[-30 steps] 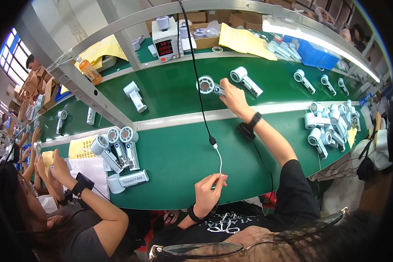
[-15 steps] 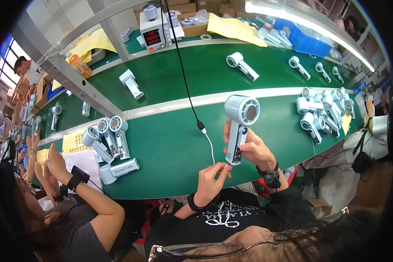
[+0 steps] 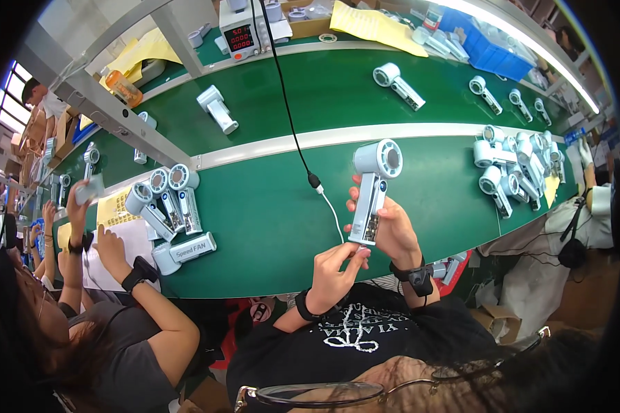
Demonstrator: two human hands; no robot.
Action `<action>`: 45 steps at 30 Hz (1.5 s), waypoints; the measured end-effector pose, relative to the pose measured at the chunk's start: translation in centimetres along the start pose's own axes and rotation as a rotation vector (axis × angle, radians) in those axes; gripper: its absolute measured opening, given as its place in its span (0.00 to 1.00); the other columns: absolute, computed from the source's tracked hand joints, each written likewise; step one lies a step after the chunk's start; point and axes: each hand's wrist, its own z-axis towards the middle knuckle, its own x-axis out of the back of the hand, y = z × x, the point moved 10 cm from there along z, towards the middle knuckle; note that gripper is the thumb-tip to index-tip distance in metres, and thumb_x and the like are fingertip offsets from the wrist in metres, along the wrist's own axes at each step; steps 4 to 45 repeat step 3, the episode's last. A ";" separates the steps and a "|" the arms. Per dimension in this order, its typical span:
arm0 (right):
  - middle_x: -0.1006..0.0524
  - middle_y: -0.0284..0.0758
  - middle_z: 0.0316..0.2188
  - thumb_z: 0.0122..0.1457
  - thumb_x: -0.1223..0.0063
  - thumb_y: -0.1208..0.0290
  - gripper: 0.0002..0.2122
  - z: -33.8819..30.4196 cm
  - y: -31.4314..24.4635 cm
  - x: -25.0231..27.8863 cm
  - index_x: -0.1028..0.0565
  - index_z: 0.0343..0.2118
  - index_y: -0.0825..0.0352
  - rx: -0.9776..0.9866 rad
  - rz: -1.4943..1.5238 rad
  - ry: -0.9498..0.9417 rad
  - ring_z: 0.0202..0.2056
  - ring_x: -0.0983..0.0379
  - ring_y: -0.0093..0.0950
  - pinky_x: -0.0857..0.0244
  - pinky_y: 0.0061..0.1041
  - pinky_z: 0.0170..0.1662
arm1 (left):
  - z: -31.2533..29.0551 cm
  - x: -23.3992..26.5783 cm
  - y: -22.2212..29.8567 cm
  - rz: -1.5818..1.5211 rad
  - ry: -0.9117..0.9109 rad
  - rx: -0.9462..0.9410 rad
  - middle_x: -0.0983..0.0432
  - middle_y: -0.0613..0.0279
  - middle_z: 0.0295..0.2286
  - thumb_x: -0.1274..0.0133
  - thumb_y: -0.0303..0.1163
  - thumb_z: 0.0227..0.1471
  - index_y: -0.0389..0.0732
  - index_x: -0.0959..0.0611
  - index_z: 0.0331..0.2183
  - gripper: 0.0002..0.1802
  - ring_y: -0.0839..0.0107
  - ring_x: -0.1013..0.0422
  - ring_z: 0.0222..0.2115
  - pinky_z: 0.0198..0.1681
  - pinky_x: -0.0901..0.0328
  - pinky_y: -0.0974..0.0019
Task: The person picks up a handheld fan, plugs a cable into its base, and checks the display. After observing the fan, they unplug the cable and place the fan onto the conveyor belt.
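Note:
In my right hand (image 3: 397, 230) I hold a light-blue handheld fan (image 3: 369, 199) upright, its round head at the top. The open handle shows a circuit board and parts inside. My left hand (image 3: 334, 279) pinches the end of a white cable (image 3: 333, 217) against the bottom of the handle; the fingers hide whether the plug sits in it. The cable runs up to a black connector (image 3: 315, 181) on a hanging black cord.
Several fans (image 3: 523, 165) are heaped at the right; more (image 3: 179, 196) lie at the left by papers. Others lie along the far green strip (image 3: 310, 89) behind a metal rail (image 3: 269, 148). A power supply (image 3: 241, 41) stands behind. A co-worker's hand (image 3: 114, 258) is at the left.
My hands and the fan have come slightly closer to me, and the fan's head has turned a little. Fans on the far strip have shifted right. The co-worker at the left has lifted a pale object.

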 end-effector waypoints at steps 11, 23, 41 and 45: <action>0.36 0.35 0.46 0.47 0.43 0.66 0.40 0.2 0.4 0.0 0.50 0.62 0.70 -0.002 0.019 0.012 0.47 0.37 0.29 0.30 0.39 0.47 | 0.1 0.0 0.0 0.021 -0.006 0.009 0.24 0.60 0.19 0.47 0.21 0.53 0.30 0.21 0.27 0.05 0.74 0.26 0.20 0.25 0.34 0.74; 0.36 0.35 0.46 0.47 0.43 0.66 0.40 0.2 0.4 0.0 0.50 0.62 0.70 -0.002 0.019 0.012 0.47 0.37 0.29 0.30 0.39 0.47 | 0.1 0.0 0.0 0.021 -0.006 0.009 0.24 0.60 0.19 0.47 0.21 0.53 0.30 0.21 0.27 0.05 0.74 0.26 0.20 0.25 0.34 0.74; 0.36 0.35 0.46 0.47 0.43 0.66 0.40 0.2 0.4 0.0 0.50 0.62 0.70 -0.002 0.019 0.012 0.47 0.37 0.29 0.30 0.39 0.47 | 0.1 0.0 0.0 0.021 -0.006 0.009 0.24 0.60 0.19 0.47 0.21 0.53 0.30 0.21 0.27 0.05 0.74 0.26 0.20 0.25 0.34 0.74; 0.36 0.35 0.46 0.47 0.43 0.66 0.40 0.2 0.4 0.0 0.50 0.62 0.70 -0.002 0.019 0.012 0.47 0.37 0.29 0.30 0.39 0.47 | 0.1 0.0 0.0 0.021 -0.006 0.009 0.24 0.60 0.19 0.47 0.21 0.53 0.30 0.21 0.27 0.05 0.74 0.26 0.20 0.25 0.34 0.74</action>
